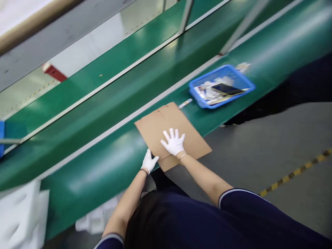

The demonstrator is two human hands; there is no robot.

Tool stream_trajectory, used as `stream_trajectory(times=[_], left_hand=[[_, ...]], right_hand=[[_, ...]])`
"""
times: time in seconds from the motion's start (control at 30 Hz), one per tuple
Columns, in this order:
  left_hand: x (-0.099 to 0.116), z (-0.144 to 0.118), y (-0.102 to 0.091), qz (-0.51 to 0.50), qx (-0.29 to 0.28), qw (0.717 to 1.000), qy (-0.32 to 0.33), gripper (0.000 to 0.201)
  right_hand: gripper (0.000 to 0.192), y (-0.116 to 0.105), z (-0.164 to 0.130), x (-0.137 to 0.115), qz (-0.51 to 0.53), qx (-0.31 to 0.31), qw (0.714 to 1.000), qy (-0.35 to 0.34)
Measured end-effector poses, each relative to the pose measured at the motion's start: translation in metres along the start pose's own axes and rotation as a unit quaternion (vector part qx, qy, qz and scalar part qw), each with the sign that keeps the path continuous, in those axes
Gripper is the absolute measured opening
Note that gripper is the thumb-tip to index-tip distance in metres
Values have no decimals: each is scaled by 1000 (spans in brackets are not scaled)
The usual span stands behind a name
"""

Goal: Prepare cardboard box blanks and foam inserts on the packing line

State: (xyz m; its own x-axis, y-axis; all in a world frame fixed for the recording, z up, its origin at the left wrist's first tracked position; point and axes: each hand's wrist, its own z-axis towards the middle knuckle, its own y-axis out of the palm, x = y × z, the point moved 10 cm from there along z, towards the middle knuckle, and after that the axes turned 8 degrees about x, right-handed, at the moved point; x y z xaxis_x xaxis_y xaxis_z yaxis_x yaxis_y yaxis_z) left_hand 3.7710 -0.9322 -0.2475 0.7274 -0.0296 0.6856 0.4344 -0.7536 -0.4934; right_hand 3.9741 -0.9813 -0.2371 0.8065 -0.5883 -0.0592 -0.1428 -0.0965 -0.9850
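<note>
The flattened cardboard box point(172, 133) lies on the green conveyor table point(103, 166), its near corner overhanging. Right hand point(173, 141) presses it flat, fingers spread; left hand point(149, 161) grips its 7 o'clock edge. Likely mid-squaring — opening it calls for lifting that edge.

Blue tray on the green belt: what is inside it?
The blue tray holds a dark flat item lying over white and light pieces, too blurred to identify. Whatever lies beneath them on the tray floor is covered.
</note>
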Motion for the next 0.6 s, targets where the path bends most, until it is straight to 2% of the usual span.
stream_trajectory(times=[0.07,0.13,0.2,0.27,0.37,0.5,0.57,0.6], left_hand=[[-15,-6,-1,-13,-6,1000,-10,66],[-43,-31,-6,-33,3,999,-29,60],[-76,-71,-7,-55,26,997,-54,52],[-112,-121,-4,-70,51,992,-92,46],[-176,-198,8,-73,62,979,-180,40],[-282,-289,12,-65,49,940,-332,28],[-332,-325,6,-68,67,914,-394,30],[-354,-340,1,-74,89,904,-412,31]], right_hand=[[71,-6,6,8,0,25,1000,4],[71,-9,9,11,14,58,998,-5],[73,-10,10,11,32,76,996,-17],[72,-7,9,11,40,65,997,-12],[75,-10,1,7,61,41,997,1],[82,-30,-12,-11,142,63,987,-32],[86,-38,-19,-30,145,91,984,-51],[86,-38,-24,-48,139,97,982,-79]])
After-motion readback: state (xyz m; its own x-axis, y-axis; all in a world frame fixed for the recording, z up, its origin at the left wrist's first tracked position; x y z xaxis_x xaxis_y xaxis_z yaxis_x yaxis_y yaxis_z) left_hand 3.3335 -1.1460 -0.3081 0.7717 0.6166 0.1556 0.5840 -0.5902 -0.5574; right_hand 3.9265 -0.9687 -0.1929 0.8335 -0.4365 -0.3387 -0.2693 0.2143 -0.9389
